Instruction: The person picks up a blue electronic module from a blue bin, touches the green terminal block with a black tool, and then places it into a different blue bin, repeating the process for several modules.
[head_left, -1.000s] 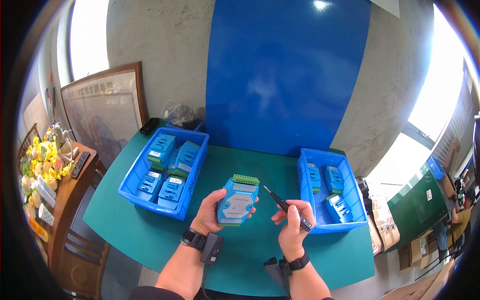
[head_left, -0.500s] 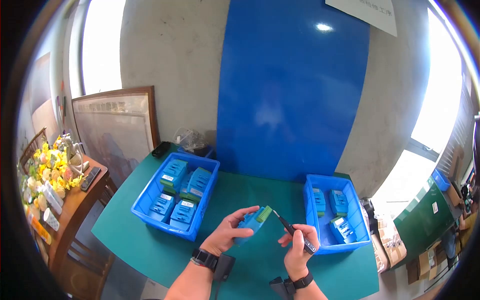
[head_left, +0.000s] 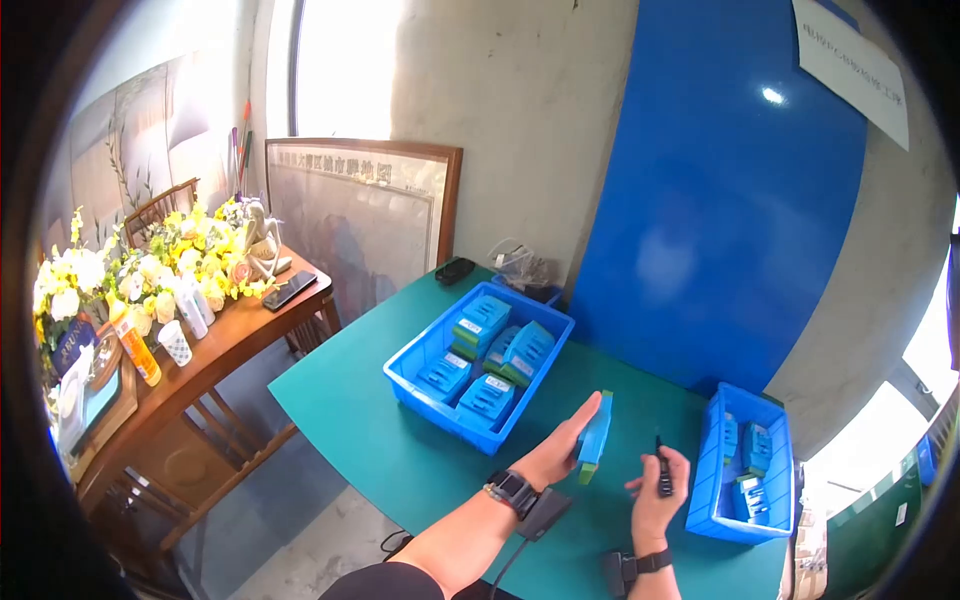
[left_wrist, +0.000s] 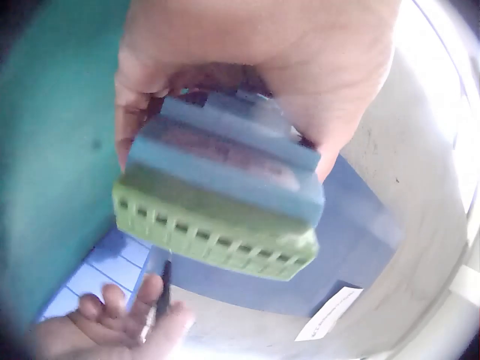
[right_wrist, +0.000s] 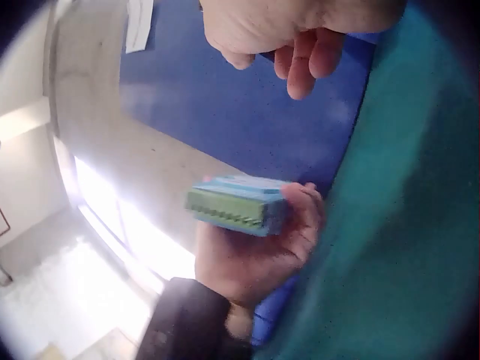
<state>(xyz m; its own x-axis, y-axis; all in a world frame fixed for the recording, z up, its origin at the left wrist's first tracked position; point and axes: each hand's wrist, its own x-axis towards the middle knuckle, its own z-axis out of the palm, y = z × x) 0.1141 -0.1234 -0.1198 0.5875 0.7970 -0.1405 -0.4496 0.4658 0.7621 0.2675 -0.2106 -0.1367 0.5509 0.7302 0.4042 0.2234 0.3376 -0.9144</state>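
Observation:
My left hand [head_left: 552,456] grips a light-blue electronic module [head_left: 596,436] with green screw-terminal blocks, held above the green table and turned edge-on in the head view. In the left wrist view, a green terminal block [left_wrist: 210,229] with a row of square holes faces the camera, fingers and thumb at either side of the blue housing. To the right, my right hand [head_left: 660,500] holds a slim black screwdriver [head_left: 664,474] with its tip pointing up. A gap separates the tip from the module in the head view. My right palm hides most of the screwdriver in the right wrist view.
A blue bin [head_left: 420,400] with several similar modules stands left on the green table [head_left: 350,385]. Another blue bin [head_left: 708,522] with modules stands at the right. A blue panel [head_left: 720,230] rises behind. Leftward, a wooden side table [head_left: 235,340] bears flowers and a phone [head_left: 290,291].
The head view has swung left, so the table and bins appear farther right. My left hand has turned the module from face-up to edge-on. The screwdriver now points more upright.

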